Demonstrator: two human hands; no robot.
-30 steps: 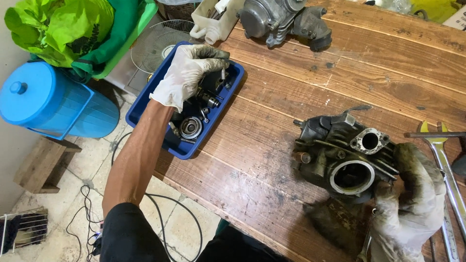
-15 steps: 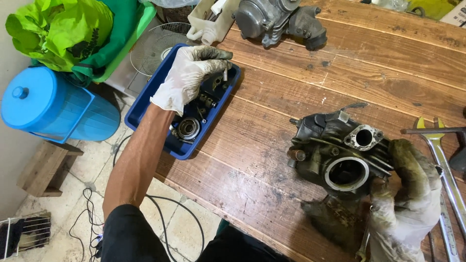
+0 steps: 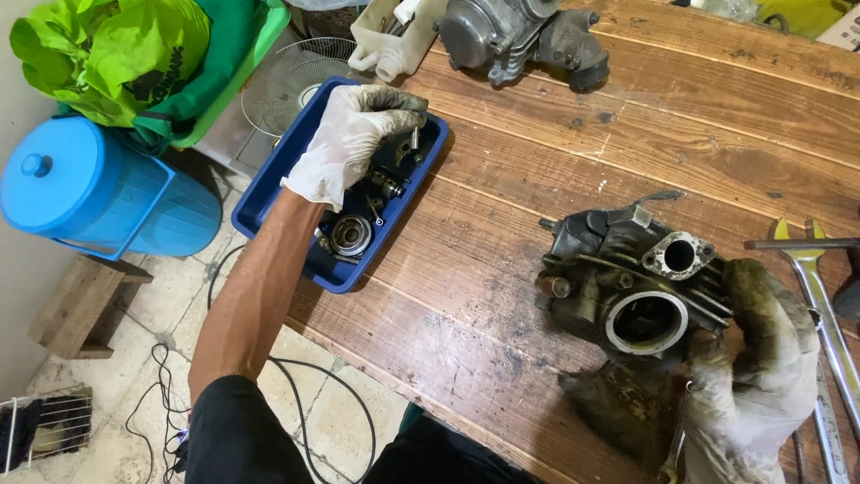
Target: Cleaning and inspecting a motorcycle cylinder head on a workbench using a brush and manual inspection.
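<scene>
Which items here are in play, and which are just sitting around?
In play:
- left hand reaching into blue tray of small parts
- right hand gripping engine cylinder head

Lying about:
- carburettor
- spanners
- blue bin
- green bag
- fan grille

Left hand (image 3: 351, 139) in a white glove, bare forearm stretched far forward and to the left, fingers curled downward, right hand (image 3: 752, 367) in a dirty, grease-stained glove, held low and close, fingers bent in a grip
</scene>
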